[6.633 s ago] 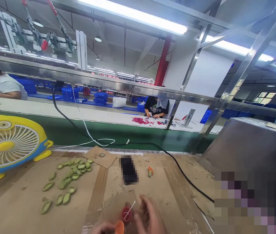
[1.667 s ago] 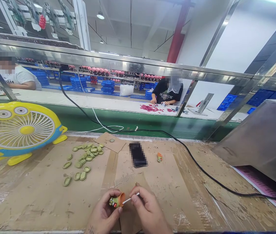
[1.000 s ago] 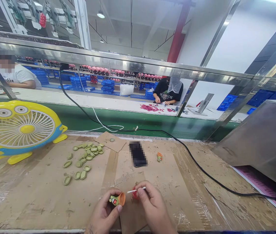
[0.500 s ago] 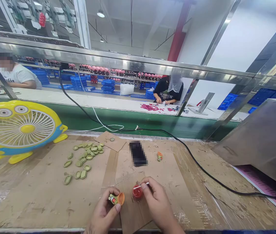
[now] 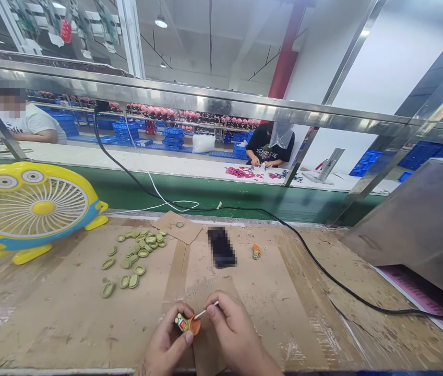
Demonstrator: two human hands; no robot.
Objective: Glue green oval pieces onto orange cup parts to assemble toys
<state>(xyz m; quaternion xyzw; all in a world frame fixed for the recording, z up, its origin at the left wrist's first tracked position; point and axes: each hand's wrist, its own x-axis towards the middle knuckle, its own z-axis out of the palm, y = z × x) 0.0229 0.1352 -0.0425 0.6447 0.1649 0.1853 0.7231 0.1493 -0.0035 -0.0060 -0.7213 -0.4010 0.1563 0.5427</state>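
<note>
Currently, your left grip [image 5: 168, 339]: thumb and fingers closed round a small olive-green figure piece [image 5: 182, 322] with round pale eyes and a red patch, tipped on its side, its flared orange open end turned toward your other hand.
Your right grip [image 5: 231, 324]: thumb and fingertips pinching a thin white stick [image 5: 207, 310].
Stick tip: at the orange end's upper rim; you cannot tell whether it touches.
Under your hands: a brown cardboard sheet [image 5: 207, 356] on the cardboard-covered table [image 5: 68, 318].
Beyond your hands: a flat black rectangular object [image 5: 222, 248], its detail masked, and to its right a second orange-and-green piece [image 5: 256, 251].
Left of those: shallow olive-green oval pieces [image 5: 133, 281], some heaped, some apart; near the heap, a small round disc [image 5: 179, 224] on a cardboard square [image 5: 190, 235].
Far left: a yellow-and-blue plastic fan [image 5: 43, 208] with cartoon eyes.
Right side: a black cable [image 5: 303, 246] running to a grey metal box [image 5: 412, 224].
Across from you: a person in a black shirt [image 5: 270, 151], beside small pinkish-red pieces [image 5: 240, 172].
</note>
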